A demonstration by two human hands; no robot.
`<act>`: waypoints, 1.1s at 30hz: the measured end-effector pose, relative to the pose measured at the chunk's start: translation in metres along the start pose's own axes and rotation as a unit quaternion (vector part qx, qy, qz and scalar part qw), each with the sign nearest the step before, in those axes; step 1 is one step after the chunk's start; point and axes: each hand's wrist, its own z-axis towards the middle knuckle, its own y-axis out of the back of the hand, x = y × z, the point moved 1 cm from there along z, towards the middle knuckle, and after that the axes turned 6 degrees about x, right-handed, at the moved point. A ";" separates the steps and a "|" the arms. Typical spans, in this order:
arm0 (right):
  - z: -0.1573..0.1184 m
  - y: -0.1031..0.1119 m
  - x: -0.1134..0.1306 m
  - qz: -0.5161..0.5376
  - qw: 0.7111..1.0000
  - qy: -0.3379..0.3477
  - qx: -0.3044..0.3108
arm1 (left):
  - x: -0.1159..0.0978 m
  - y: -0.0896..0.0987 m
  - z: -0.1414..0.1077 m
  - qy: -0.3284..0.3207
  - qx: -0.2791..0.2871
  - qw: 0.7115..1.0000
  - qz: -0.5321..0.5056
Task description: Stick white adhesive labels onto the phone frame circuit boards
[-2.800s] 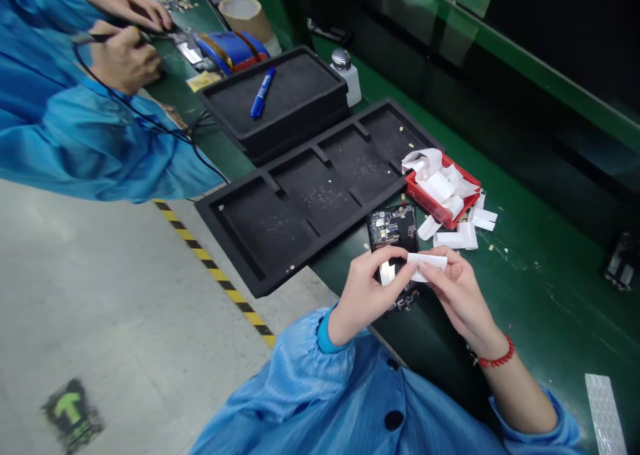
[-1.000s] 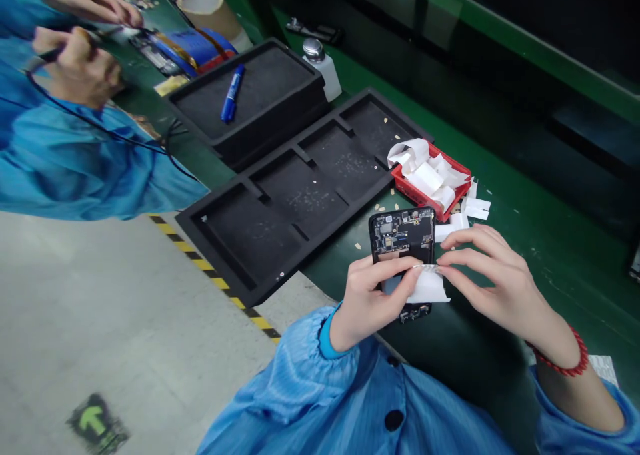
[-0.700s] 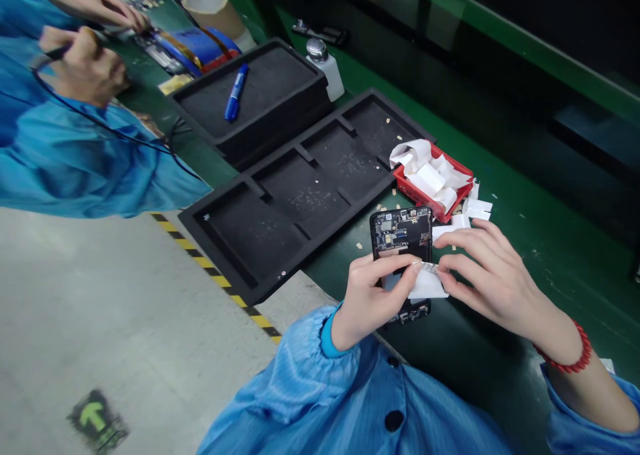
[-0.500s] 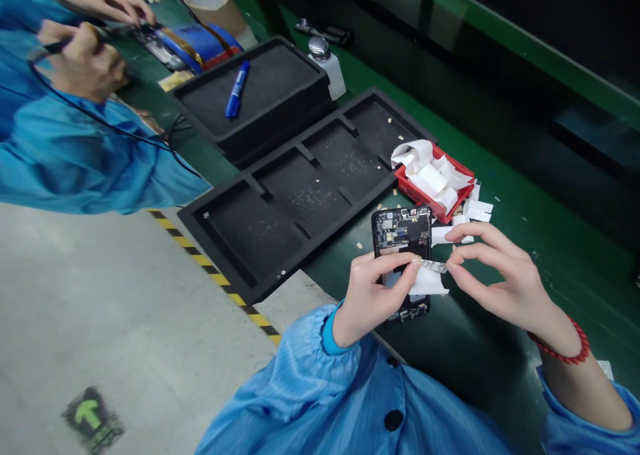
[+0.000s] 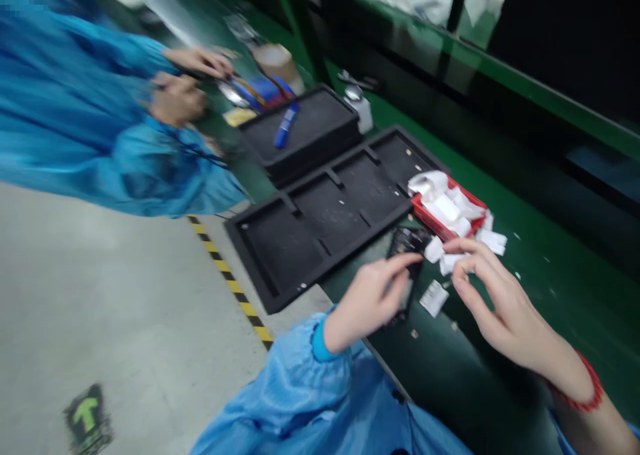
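My left hand (image 5: 367, 301) lies over the left side of an opened phone (image 5: 414, 241). Its index finger stretches across the phone, with the thumb a little apart and nothing visible between them. Bare circuitry shows at the phone's upper end; the middle is partly covered by my hand. My right hand (image 5: 493, 301) hovers to the right, thumb and a curled finger close together. Whatever may be in that pinch is too blurred to name. Between my hands, a small white printed piece (image 5: 434, 299) appears over the green table, beside the phone.
Beyond the phone stand a red box (image 5: 437, 225) of white paper scraps and a long black tray (image 5: 320, 268). A blue marker (image 5: 287, 126) lies on stacked black trays near a dispenser bottle (image 5: 364, 113). A co-worker's hands (image 5: 177, 98) work at far left.
My hands have moved apart; the white sheet with the shiny strip is no longer held between them. A white printed piece now shows between the hands. The view has shifted, with blur.
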 end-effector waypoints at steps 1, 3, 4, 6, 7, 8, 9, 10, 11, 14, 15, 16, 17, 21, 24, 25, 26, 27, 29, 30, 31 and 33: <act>0.003 -0.001 0.002 -0.036 0.999 0.018 -0.004 | -0.008 0.002 -0.003 -0.026 0.025 0.999 0.003; 0.009 -0.004 0.004 -0.107 0.992 0.059 -0.020 | -0.021 0.001 -0.007 -0.060 0.106 0.993 -0.004; 0.013 -0.006 0.003 -0.137 0.986 0.086 -0.032 | -0.025 -0.001 -0.007 -0.064 0.135 0.989 0.014; 0.019 -0.007 0.000 -0.184 0.972 0.137 -0.050 | -0.029 -0.004 -0.007 -0.048 0.149 0.986 0.053; 0.021 -0.008 -0.002 -0.201 0.965 0.159 -0.056 | -0.030 -0.004 -0.006 -0.039 0.149 0.986 0.060; 0.021 -0.008 -0.004 -0.215 0.960 0.172 -0.057 | -0.031 -0.004 -0.006 -0.032 0.145 0.988 0.052; 0.022 -0.008 -0.006 -0.225 0.956 0.177 -0.057 | -0.032 -0.004 -0.006 -0.028 0.143 0.989 0.032; 0.022 -0.008 -0.008 -0.231 0.955 0.177 -0.055 | -0.033 -0.003 -0.005 -0.027 0.142 0.990 0.005; 0.021 -0.008 -0.010 -0.234 0.955 0.175 -0.053 | -0.033 -0.002 -0.005 -0.025 0.140 0.990 -0.022; 0.024 -0.005 -0.013 -0.237 0.955 0.174 -0.047 | -0.031 0.002 -0.004 -0.024 0.146 0.985 -0.084; 0.026 -0.004 -0.012 -0.235 0.954 0.177 -0.052 | -0.030 0.003 -0.003 -0.029 0.147 0.984 -0.096; 0.029 -0.002 -0.011 -0.224 0.957 0.176 -0.063 | -0.028 0.003 -0.003 -0.037 0.145 0.982 -0.112; 0.031 -0.001 -0.009 -0.203 0.961 0.172 -0.078 | -0.026 0.002 -0.004 -0.048 0.143 0.979 -0.135; 0.037 0.003 0.001 -0.006 0.979 0.066 -0.191 | -0.023 -0.004 -0.007 -0.071 0.128 0.948 -0.283; 0.036 0.001 0.007 0.100 0.974 -0.026 -0.204 | -0.026 -0.007 -0.008 -0.060 0.130 0.924 -0.354; 0.036 0.000 0.009 0.105 0.975 -0.038 -0.193 | -0.028 -0.008 -0.008 -0.058 0.127 0.922 -0.360; 0.036 -0.001 0.010 0.101 0.977 -0.043 -0.182 | -0.029 -0.008 -0.008 -0.057 0.126 0.923 -0.360; 0.037 -0.001 0.012 0.094 0.979 -0.044 -0.173 | -0.030 -0.008 -0.008 -0.057 0.126 0.924 -0.356; 0.039 0.000 0.014 0.083 0.983 -0.036 -0.160 | -0.031 -0.009 -0.008 -0.054 0.129 0.927 -0.349; 0.041 0.001 0.015 0.077 0.985 -0.032 -0.151 | -0.031 -0.009 -0.008 -0.054 0.129 0.928 -0.346; 0.042 0.002 0.016 0.071 0.987 -0.028 -0.142 | -0.030 -0.009 -0.009 -0.054 0.125 0.930 -0.342; 0.045 0.004 0.017 0.063 0.989 -0.019 -0.131 | -0.029 -0.008 -0.010 -0.054 0.107 0.937 -0.329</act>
